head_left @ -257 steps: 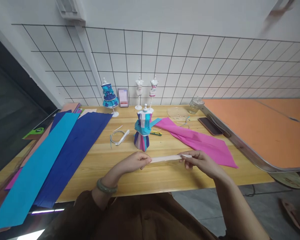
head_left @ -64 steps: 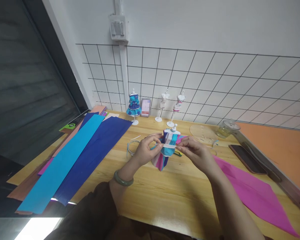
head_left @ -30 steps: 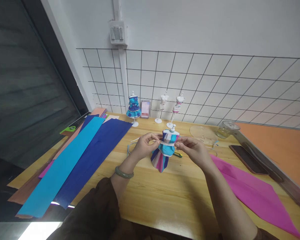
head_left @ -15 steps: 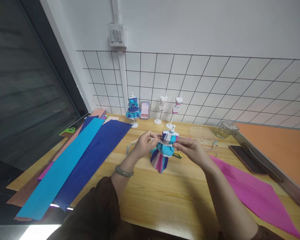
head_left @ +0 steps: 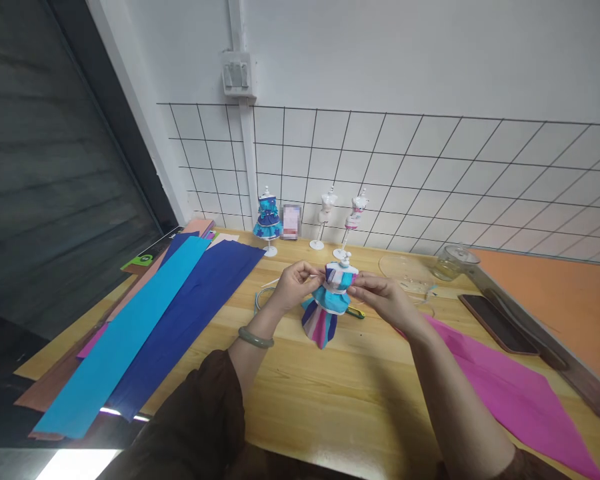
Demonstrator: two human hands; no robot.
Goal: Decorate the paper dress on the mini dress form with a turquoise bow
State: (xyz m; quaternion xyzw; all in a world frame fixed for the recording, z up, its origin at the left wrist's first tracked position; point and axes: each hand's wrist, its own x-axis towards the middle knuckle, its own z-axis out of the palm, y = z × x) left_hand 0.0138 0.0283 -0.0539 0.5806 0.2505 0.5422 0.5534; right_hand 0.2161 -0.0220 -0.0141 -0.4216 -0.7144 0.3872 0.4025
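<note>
In the head view, a miniature dress form (head_left: 347, 263) wears a small dress (head_left: 333, 301) with a striped top, a turquoise ruffle and a striped flared skirt. A narrow pale strip (head_left: 335, 289) runs across its waist. On the left side of the waist, my left hand (head_left: 298, 283) is closed in a pinch, its fingertips at the strip's end. My right hand (head_left: 383, 293) pinches at the opposite side, thumb and forefinger against the dress. The strip's ends are mostly hidden by my fingers. Behind the skirt lies a yellow-green cutter (head_left: 356, 312).
Long turquoise (head_left: 125, 333) and dark blue sheets (head_left: 190, 320) lie left; a magenta sheet (head_left: 515, 387) lies right, near a dark phone (head_left: 497, 323). At the back stand a blue-dressed form (head_left: 267, 217), two pale forms (head_left: 326, 207) and a glass jar (head_left: 450, 263).
My left hand has moved slightly right, closer to the waist, and the pale strip that stretched out to it now lies against the dress. My right hand stays nearly in place.
</note>
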